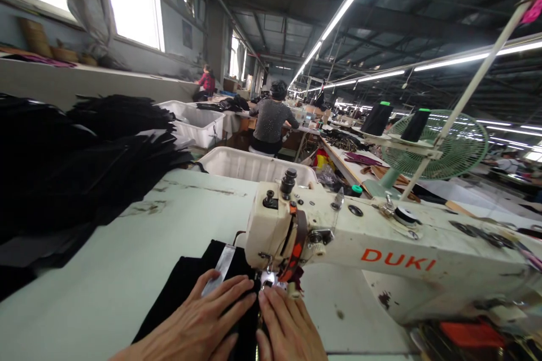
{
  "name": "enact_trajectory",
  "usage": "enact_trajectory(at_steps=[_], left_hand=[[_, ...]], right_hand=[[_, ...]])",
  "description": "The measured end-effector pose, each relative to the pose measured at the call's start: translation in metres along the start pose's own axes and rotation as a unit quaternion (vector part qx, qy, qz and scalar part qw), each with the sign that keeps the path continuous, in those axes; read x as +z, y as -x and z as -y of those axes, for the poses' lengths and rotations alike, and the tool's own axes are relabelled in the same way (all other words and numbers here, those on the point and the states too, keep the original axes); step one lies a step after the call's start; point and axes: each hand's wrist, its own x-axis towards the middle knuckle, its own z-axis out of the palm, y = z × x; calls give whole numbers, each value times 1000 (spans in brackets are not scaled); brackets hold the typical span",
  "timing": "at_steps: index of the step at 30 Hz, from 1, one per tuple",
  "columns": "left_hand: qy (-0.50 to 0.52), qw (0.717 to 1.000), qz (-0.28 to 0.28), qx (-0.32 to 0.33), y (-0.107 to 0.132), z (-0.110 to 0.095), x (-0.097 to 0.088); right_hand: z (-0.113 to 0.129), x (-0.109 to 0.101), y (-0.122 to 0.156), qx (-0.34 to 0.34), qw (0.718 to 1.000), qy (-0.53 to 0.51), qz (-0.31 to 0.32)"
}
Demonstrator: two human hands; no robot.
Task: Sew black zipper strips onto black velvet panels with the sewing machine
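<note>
Black fabric panel (186, 287) lying flat beneath both hands, running under the head of the sewing machine. All around, a long sewing workshop stretching away beneath strip lights, with a co-worker in a grey top (271, 121) sitting beyond a white plastic bin (254, 164) and a green electric fan (436, 144) standing off to the right. Across the foreground, a pale green counter (105, 299) carrying a heap of black fabric pieces (97, 152) on the left and a cream-white industrial sewing machine marked DUKI (398, 259) on the right. Along the panel, a long axis pointing from the lit needle area (267, 279) back toward the body, tilting slightly left, with a narrow silvery strip (219, 268) lying on the cloth just left of the machine head. Left hand (199, 316) reaching in from the lower left, its spread fingers (237, 293) pressing flat on the cloth with no pinch showing. Right hand (290, 330) resting nearer the needle, its fingers (271, 307) lying open and close together on the panel, gripping nothing visible. Under the machine head, the needle's contact with the cloth staying too small and bright to tell.
</note>
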Motion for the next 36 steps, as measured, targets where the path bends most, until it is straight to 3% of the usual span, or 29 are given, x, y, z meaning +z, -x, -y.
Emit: enact_trajectory(at_steps=[5, 11, 18, 24, 27, 30, 33, 36], left_hand=[[33, 999, -18, -3, 0, -1, -10], [40, 999, -23, 6, -1, 0, -16], [34, 999, -5, 10, 0, 3, -8], [35, 999, 17, -1, -4, 6, -5], [6, 1000, -12, 9, 13, -11, -1], [-42, 994, -76, 62, 41, -45, 8], [-60, 992, -101, 44, 63, -75, 15], [32, 994, -103, 0, 68, -82, 8]], right_hand=[[-1, 3, 7, 16, 1000, 5, 4], [-12, -21, -11, -82, 991, 24, 100], [-13, -25, -11, -56, 992, 15, 115], [-9, -31, -11, 38, 977, -52, 203], [-1, -52, -11, 103, 959, -101, 244], [12, -81, 4, 120, 948, -153, 253], [27, -105, 24, 41, 945, -191, 261], [42, -117, 33, 2, 938, -199, 285]])
